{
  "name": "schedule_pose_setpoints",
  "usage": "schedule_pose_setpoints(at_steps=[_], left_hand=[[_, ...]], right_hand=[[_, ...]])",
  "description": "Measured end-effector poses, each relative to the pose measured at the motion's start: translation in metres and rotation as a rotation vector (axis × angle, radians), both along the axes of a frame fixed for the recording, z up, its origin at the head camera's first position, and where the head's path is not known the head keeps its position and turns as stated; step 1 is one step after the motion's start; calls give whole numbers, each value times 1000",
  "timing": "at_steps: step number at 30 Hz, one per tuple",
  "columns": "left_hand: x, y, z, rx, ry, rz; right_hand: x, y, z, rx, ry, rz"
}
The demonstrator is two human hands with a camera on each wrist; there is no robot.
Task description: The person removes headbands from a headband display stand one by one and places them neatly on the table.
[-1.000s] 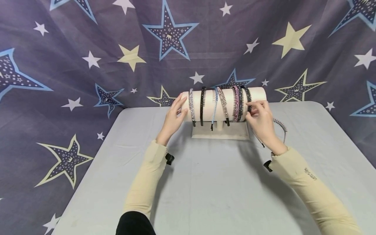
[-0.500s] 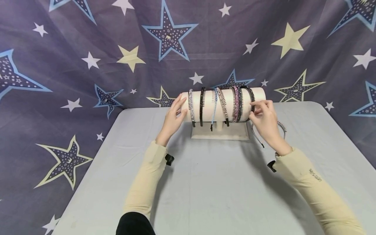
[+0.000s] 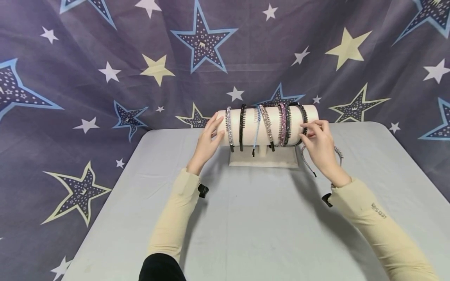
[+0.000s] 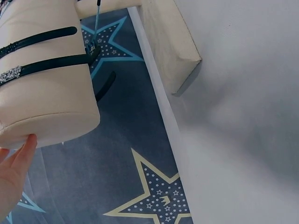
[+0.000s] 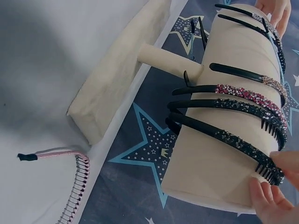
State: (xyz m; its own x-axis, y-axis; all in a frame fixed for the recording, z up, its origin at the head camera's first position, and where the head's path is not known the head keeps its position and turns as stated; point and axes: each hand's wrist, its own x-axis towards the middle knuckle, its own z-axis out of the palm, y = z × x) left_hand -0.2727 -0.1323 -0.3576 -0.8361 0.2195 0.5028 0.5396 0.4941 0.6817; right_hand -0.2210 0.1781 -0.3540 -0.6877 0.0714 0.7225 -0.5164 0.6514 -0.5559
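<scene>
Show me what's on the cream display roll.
Seven headbands hang over the roll: silver, black, blue, champagne, pink and two dark glittery ones. The right hand pinches the outer dark one, covering part of it. The roll's surface beneath the bands can't be seen.

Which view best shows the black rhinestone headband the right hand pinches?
Right wrist view: black rhinestone headband close up, stones and comb teeth clear. Head: small, partly covered by the right hand. Left wrist: not discernible.
</scene>
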Motion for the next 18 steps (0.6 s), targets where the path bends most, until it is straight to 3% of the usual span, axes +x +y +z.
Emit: schedule_pose_setpoints(at_steps=[18], left_hand=[[1, 0, 1, 19, -1, -23]], right_hand=[[-2, 9, 3, -110, -78, -92]])
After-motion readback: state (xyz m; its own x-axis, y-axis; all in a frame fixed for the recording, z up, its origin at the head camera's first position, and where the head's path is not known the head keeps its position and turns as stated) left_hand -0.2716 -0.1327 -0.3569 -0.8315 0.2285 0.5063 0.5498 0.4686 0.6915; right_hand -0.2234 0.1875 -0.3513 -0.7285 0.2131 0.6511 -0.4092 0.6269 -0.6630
